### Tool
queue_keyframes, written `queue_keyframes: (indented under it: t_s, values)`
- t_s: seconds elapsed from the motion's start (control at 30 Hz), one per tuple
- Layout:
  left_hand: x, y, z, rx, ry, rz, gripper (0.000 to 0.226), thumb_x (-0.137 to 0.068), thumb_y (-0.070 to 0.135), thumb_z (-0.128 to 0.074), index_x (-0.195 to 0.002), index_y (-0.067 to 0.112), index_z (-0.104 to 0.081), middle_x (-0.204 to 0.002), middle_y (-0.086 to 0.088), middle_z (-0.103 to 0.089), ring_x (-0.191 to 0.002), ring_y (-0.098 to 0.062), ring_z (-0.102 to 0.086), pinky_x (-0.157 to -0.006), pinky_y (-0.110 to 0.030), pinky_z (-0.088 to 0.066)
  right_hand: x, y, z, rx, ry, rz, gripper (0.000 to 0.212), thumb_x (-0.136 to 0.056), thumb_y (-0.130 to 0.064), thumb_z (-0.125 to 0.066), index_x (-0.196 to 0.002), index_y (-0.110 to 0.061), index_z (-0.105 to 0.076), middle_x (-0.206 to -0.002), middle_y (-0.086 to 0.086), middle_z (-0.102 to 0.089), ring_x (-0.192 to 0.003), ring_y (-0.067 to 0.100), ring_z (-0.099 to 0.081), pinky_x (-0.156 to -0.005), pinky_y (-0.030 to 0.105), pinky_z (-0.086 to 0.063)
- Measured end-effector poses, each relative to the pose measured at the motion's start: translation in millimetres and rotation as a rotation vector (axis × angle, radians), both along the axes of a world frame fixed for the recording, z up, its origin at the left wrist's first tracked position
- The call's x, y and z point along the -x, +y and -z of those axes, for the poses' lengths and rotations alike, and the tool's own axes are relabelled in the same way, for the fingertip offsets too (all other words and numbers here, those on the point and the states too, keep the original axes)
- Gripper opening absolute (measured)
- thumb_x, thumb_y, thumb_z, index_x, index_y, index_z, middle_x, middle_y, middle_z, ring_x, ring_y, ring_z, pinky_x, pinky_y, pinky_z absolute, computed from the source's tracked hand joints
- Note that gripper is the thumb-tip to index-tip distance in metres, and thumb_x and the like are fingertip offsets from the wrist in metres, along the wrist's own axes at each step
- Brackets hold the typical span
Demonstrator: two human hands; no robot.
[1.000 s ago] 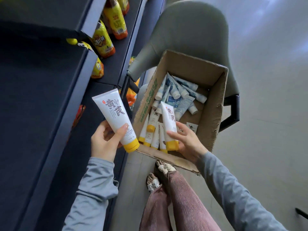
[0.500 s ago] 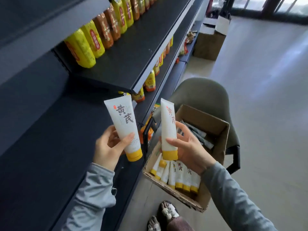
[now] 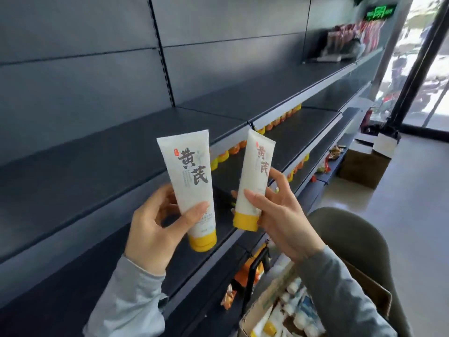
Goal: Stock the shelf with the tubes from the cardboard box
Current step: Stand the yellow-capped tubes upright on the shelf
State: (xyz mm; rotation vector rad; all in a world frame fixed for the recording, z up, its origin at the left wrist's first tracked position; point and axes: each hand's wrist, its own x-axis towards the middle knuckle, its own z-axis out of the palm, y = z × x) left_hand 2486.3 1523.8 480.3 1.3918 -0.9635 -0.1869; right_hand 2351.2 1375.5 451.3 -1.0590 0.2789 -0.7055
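My left hand [image 3: 155, 224] grips a white tube with a yellow cap [image 3: 190, 181], cap down, in front of the dark shelf [image 3: 102, 154]. My right hand [image 3: 279, 215] grips a second white tube with a yellow cap [image 3: 252, 181], also cap down and tilted slightly left. Both tubes hover above the shelf's front edge, close side by side. The cardboard box [image 3: 262, 302] sits at the bottom right on a grey chair and holds several more tubes [image 3: 291, 310].
Dark shelves run away to the right; yellow and orange bottles [image 3: 279, 122] line a lower shelf. Red packets [image 3: 352, 37] lie on a high shelf far right. The grey chair [image 3: 359, 242] stands beside the shelving. Another cardboard box [image 3: 364, 171] stands on the floor.
Both hands have risen from the box, each with a tube, up to the level of a higher shelf. The view has tilted up, so the box now lies at the bottom edge.
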Motion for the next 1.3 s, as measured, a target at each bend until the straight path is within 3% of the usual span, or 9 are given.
queue_keyframes:
  t_s: [0.07,0.2,0.4,0.53,0.63,0.77,0.97,1.17,1.3]
  values:
    - [-1.6,21.0,-19.1,0.064,-0.01,-0.055,0.033,-0.053,0.044,-0.073,-0.085,0.037,-0.07,-0.088,0.014,-0.072,-0.076,-0.006,-0.067,-0.063,-0.019,-0.054,-12.4,6.9,-18.2,0.067,-0.018,-0.056,0.067,-0.073,-0.01,-0.073,-0.128,-0.029,-0.041,-0.113,0.012,-0.068,-0.104,0.031,-0.066,-0.079,0.051,-0.057]
    - [-5.4,66.1,-47.4,0.153,-0.075,-0.21,0.028,-0.057,0.035,-0.083,-0.08,0.039,-0.07,-0.084,0.016,-0.072,-0.075,-0.001,-0.067,-0.062,-0.016,-0.054,-43.1,29.0,-46.5,0.161,-0.025,-0.194,0.065,-0.067,-0.015,-0.078,-0.12,-0.028,-0.043,-0.105,0.011,-0.07,-0.098,0.031,-0.068,-0.077,0.044,-0.058]
    - [-12.3,136.8,-59.2,0.189,-0.021,-0.501,0.027,-0.056,0.028,-0.069,-0.079,0.043,-0.07,-0.085,0.017,-0.072,-0.078,-0.001,-0.067,-0.064,-0.023,-0.057,-90.9,71.6,-67.4,0.197,0.041,-0.38,0.062,-0.07,-0.021,-0.077,-0.121,-0.027,-0.042,-0.103,0.007,-0.072,-0.093,0.026,-0.069,-0.069,0.038,-0.057]
    - [-16.9,185.5,-59.4,0.215,-0.015,-0.677,0.033,-0.056,0.031,-0.071,-0.089,0.031,-0.07,-0.092,0.011,-0.073,-0.084,-0.007,-0.068,-0.064,-0.027,-0.058,-120.5,94.7,-74.2,0.136,0.094,-0.527,0.055,-0.077,-0.014,-0.073,-0.121,-0.024,-0.042,-0.107,0.009,-0.071,-0.094,0.028,-0.07,-0.066,0.039,-0.058]
    - [-21.3,216.3,-59.3,0.263,-0.018,-0.775,0.024,-0.062,0.025,-0.071,-0.081,0.038,-0.071,-0.083,0.014,-0.073,-0.075,-0.003,-0.068,-0.054,-0.02,-0.056,-139.5,111.8,-79.6,0.08,0.137,-0.627,0.058,-0.075,-0.014,-0.074,-0.122,-0.019,-0.041,-0.107,0.01,-0.071,-0.093,0.027,-0.071,-0.067,0.04,-0.059]
    - [-32.0,255.4,-61.6,0.3,-0.023,-0.865,0.023,-0.059,0.033,-0.071,-0.081,0.039,-0.07,-0.083,0.015,-0.073,-0.076,-0.001,-0.068,-0.055,-0.02,-0.056,-165.2,137.9,-81.8,0.029,0.186,-0.698,0.05,-0.083,-0.009,-0.068,-0.124,-0.014,-0.039,-0.11,0.013,-0.068,-0.09,0.027,-0.072,-0.059,0.04,-0.057]
    - [-61.1,302.4,-68.1,0.326,-0.041,-0.894,0.023,-0.058,0.036,-0.071,-0.08,0.04,-0.069,-0.084,0.015,-0.072,-0.077,-0.002,-0.068,-0.055,-0.021,-0.056,-202.0,186.7,-81.8,0.029,0.224,-0.785,0.047,-0.084,-0.007,-0.066,-0.122,-0.013,-0.039,-0.114,0.015,-0.065,-0.089,0.03,-0.071,-0.062,0.042,-0.058]
    - [-90.7,340.1,-72.7,0.306,-0.056,-0.861,0.022,-0.06,0.032,-0.07,-0.081,0.035,-0.069,-0.083,0.012,-0.072,-0.077,-0.002,-0.068,-0.054,-0.02,-0.055,-243.3,231.0,-85.1,0.164,0.169,-0.712,0.053,-0.079,-0.008,-0.073,-0.116,-0.02,-0.038,-0.107,0.008,-0.067,-0.09,0.027,-0.071,-0.062,0.042,-0.058]
    - [-105.9,362.3,-73.7,0.299,-0.074,-0.832,0.021,-0.062,0.028,-0.07,-0.082,0.034,-0.069,-0.084,0.012,-0.073,-0.077,-0.003,-0.069,-0.054,-0.021,-0.055,-278.5,250.3,-85.2,0.457,0.153,-0.517,0.052,-0.078,-0.011,-0.075,-0.112,-0.022,-0.037,-0.113,0.005,-0.062,-0.099,0.022,-0.066,-0.074,0.041,-0.059]
